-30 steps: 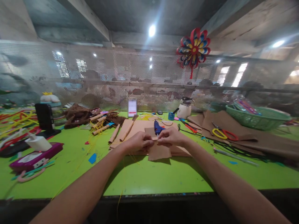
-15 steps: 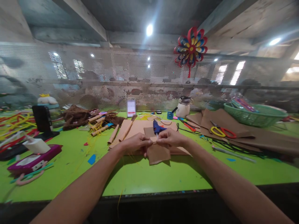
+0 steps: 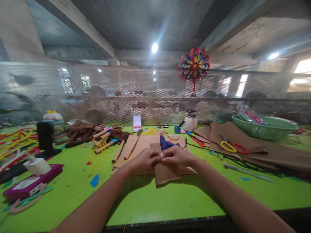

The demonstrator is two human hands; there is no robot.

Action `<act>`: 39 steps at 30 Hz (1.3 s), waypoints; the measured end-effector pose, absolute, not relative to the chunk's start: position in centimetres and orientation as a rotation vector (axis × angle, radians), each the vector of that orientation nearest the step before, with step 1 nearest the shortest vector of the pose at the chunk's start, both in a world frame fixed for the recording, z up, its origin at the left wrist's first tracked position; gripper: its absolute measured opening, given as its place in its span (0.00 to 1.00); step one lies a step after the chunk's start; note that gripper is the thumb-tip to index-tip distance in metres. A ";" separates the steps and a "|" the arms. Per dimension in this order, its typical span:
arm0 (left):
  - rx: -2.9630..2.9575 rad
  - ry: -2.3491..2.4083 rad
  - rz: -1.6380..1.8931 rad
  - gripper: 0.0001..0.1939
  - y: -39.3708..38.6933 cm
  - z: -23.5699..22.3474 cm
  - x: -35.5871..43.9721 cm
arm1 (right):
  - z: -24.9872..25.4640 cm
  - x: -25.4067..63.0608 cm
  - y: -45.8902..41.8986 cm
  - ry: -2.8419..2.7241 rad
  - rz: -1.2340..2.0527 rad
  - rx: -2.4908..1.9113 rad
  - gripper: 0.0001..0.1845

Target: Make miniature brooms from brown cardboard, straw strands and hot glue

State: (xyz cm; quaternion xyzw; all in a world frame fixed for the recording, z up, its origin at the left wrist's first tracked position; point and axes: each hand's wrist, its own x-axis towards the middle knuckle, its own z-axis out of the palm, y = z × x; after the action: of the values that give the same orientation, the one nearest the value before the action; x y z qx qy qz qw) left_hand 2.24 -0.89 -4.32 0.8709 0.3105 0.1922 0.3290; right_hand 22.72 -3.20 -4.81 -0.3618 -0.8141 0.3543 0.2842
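Observation:
My left hand (image 3: 147, 159) and my right hand (image 3: 178, 156) meet above the table's middle, fingertips pinched together almost touching. Both are closed on a piece of brown paper (image 3: 166, 174), whose lower part hangs toward me. The exact pinch point is partly hidden by the fingers. Just beyond the fingers a blue glue gun (image 3: 167, 143) rests with its nozzle end close to my right hand. Beneath lies a stack of light brown sheets (image 3: 145, 142).
Scissors (image 3: 232, 146) lie on brown paper at right, before a green basket (image 3: 267, 127). A white pot (image 3: 190, 121) stands behind. Rolled paper tubes (image 3: 118, 151) are left of the stack; a purple power strip (image 3: 34, 183) with a white plug sits far left.
The view has tilted up, so the table sits lower in the picture. The fingertips have drawn closer together on the brown paper, and my right hand is more curled. The glue gun stays put.

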 end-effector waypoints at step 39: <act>2.129 0.870 0.510 0.21 -0.2 -3.6 1.8 | -3.9 25.0 -2.3 -1.877 1.398 -0.989 0.24</act>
State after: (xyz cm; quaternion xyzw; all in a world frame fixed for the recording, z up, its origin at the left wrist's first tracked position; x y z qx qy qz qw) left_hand 1.79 -0.23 -3.56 0.8349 0.3412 0.2002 0.3827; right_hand 24.99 -2.28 -3.95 -0.3718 -0.7058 0.5254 0.2958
